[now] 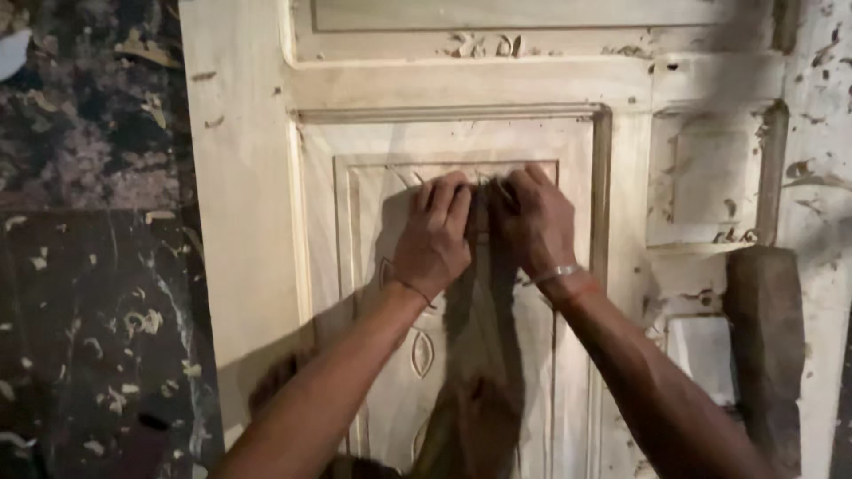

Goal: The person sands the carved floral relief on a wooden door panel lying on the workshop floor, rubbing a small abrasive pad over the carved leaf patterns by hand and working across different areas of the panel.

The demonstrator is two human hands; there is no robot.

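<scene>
1. Pale, unfinished carved wooden door panel (568, 84) lying flat under the head camera, long axis running away from the viewer toward the top of the frame.
2. Two bare hands, pressed close together on the upper part of the recessed centre field (390, 372).
3. Left hand (433, 235) knuckles up, fingers (448, 200) curled together and clamped on a thin dark tool (480, 208); thread bracelet at the wrist.
4. Right hand (535, 222) just beside it, fingers bent down onto the same tool; one silver metal bangle (557, 272) at the wrist.
5. Tool mostly hidden between the two hands; kind, length and tip direction impossible to tell.
6. Two leaf-shaped oval carvings visible in the centre field, one (422, 352) below the left forearm, another partly hidden near the left wrist.
7. One dark brown wooden block (765, 346) lying on the panel's right side, long axis parallel to the door's.
8. Many pale wood shavings (142, 321) scattered over the dark floor at left.
</scene>
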